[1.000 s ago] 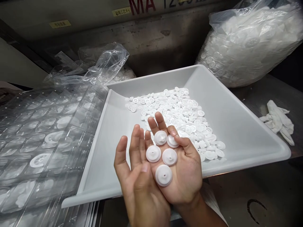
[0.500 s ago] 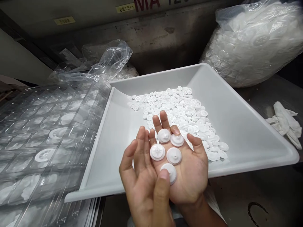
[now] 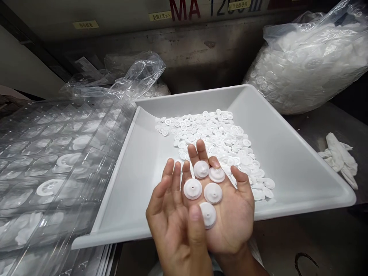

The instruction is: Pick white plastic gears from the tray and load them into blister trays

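My right hand (image 3: pixel 227 214) lies palm up above a white plastic tray (image 3: pixel 290 180), carrying several small white plastic gears (image 3: pixel 213 193) on its palm and fingers. My left hand (image 3: pixel 171 218) stands beside it, fingers apart. The left thumb rests on the lowest gear (image 3: pixel 208 215), pressing it against my right palm. Behind my fingertips, a loose pile of white plastic gears and wheels (image 3: pixel 207 132) spreads over the tray floor. The hands hide the pile's near part.
A clear thermoformed blister tray stack (image 3: pixel 60 168) with white parts in some pockets lies left of the tray. A bulging clear bag of white parts (image 3: pixel 307 73) stands behind it at right. A crumpled white glove (image 3: pixel 339 157) lies on the metal bench.
My left thumb has moved across from beside the lowest gear onto it, and that gear now sits tilted at my right palm's lower edge. The view has shifted slightly.
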`<control>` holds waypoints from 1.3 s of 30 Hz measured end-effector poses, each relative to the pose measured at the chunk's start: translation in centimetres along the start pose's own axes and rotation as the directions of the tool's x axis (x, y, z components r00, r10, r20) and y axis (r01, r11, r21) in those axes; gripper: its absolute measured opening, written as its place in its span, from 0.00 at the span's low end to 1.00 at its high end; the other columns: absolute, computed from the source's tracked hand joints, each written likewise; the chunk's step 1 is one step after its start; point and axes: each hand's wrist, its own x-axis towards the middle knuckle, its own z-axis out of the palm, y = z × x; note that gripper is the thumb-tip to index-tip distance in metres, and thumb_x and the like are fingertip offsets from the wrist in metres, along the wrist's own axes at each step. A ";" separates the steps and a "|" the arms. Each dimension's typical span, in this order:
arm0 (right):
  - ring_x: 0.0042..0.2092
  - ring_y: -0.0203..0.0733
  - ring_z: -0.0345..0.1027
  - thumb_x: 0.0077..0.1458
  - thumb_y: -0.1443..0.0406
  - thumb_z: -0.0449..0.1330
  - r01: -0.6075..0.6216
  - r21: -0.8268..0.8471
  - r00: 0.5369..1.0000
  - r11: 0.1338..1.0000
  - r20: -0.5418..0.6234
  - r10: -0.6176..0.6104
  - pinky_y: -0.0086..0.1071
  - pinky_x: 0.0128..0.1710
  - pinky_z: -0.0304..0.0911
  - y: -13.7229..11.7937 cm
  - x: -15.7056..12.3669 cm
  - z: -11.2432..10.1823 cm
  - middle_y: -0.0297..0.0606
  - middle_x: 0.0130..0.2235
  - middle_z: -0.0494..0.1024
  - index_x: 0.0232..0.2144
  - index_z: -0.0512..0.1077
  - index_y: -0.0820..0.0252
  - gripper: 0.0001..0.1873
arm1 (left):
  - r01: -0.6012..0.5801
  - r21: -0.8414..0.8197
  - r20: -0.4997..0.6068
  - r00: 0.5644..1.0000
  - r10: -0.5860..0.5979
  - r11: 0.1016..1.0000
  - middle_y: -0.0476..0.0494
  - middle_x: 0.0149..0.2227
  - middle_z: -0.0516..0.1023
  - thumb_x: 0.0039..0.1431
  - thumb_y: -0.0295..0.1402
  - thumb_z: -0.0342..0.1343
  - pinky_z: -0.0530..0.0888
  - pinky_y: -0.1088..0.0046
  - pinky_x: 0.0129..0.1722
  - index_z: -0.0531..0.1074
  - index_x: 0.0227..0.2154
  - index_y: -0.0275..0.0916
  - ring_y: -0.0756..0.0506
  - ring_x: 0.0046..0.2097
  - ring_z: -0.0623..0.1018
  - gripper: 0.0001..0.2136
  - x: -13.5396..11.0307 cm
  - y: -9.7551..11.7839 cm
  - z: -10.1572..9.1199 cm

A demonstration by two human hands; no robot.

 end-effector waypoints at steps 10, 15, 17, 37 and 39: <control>0.55 0.42 0.68 0.59 0.55 0.45 0.009 -0.057 1.000 0.998 0.000 -0.009 0.46 0.62 0.53 -0.1 0.1 0.2 0.38 0.53 0.73 0.33 0.65 0.58 0.16 | 0.068 0.216 0.275 0.953 -0.127 0.974 0.54 0.64 0.60 0.57 0.23 0.56 0.62 0.81 0.57 0.60 0.59 0.58 0.48 0.64 0.58 0.30 0.5 0.5 -3.0; 0.58 0.42 0.64 0.58 0.55 0.47 0.025 -0.119 0.998 0.993 -0.048 -0.031 0.43 0.66 0.42 0.1 0.0 0.1 0.39 0.55 0.71 0.28 0.64 0.57 0.15 | 0.134 0.133 0.159 0.975 -0.155 0.982 0.53 0.62 0.64 0.58 0.24 0.57 0.65 0.77 0.57 0.63 0.57 0.58 0.46 0.63 0.62 0.27 0.4 0.9 -2.0; 0.60 0.42 0.61 0.58 0.55 0.47 0.034 -0.133 0.998 0.991 -0.048 -0.041 0.42 0.67 0.40 0.1 0.0 0.1 0.39 0.55 0.71 0.28 0.64 0.57 0.15 | 0.194 0.090 0.072 0.977 -0.201 0.977 0.52 0.62 0.65 0.59 0.25 0.55 0.66 0.76 0.57 0.64 0.57 0.56 0.46 0.63 0.62 0.25 0.0 1.1 -1.4; 0.60 0.45 0.61 0.56 0.63 0.45 0.020 -0.144 0.998 0.989 0.055 -0.012 0.48 0.66 0.37 0.4 -0.1 0.2 0.39 0.54 0.70 0.29 0.58 0.56 0.05 | 0.111 0.015 -0.017 0.994 -0.111 0.994 0.58 0.62 0.64 0.62 0.25 0.48 0.63 0.68 0.62 0.65 0.55 0.58 0.46 0.65 0.58 0.23 -0.2 0.1 -0.3; 0.58 0.43 0.64 0.56 0.64 0.44 0.021 -0.145 0.998 0.989 0.063 -0.012 0.48 0.66 0.37 0.5 -0.1 0.3 0.38 0.53 0.72 0.29 0.58 0.56 0.05 | 0.115 0.024 -0.038 0.993 -0.114 0.993 0.58 0.62 0.64 0.62 0.25 0.48 0.61 0.66 0.63 0.65 0.55 0.58 0.45 0.66 0.57 0.23 -0.4 0.1 -0.3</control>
